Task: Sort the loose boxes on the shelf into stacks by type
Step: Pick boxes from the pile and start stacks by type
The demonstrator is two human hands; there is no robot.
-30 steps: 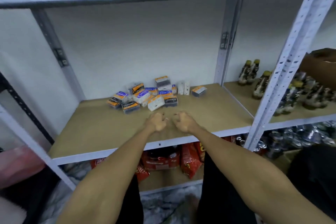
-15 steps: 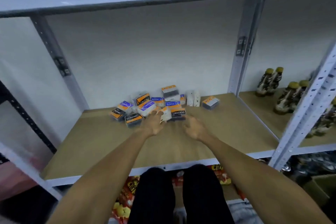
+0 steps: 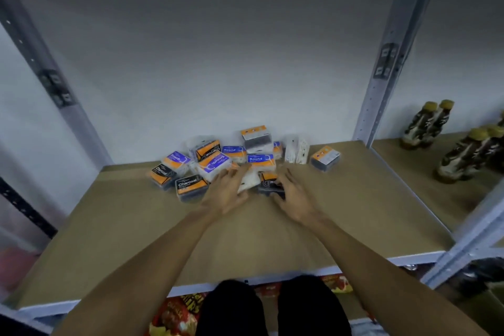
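A pile of small boxes lies at the back of the tan shelf board. They are orange-and-black Charcoal boxes, purple Smooth boxes and blue Round boxes. One orange-topped box sits apart on the right. My left hand rests with fingers spread on a white box at the pile's front. My right hand has its thumb and fingers around a dark Charcoal box, which it partly hides.
Two white upright boxes stand against the back wall. A grey shelf post divides off the right bay, where several dark bottles stand. Snack bags lie on the shelf below. The board in front of the pile is bare.
Both hands have moved from the shelf's front edge to the pile and opened from fists. The left now lies on the white box, the right on the dark Charcoal box.
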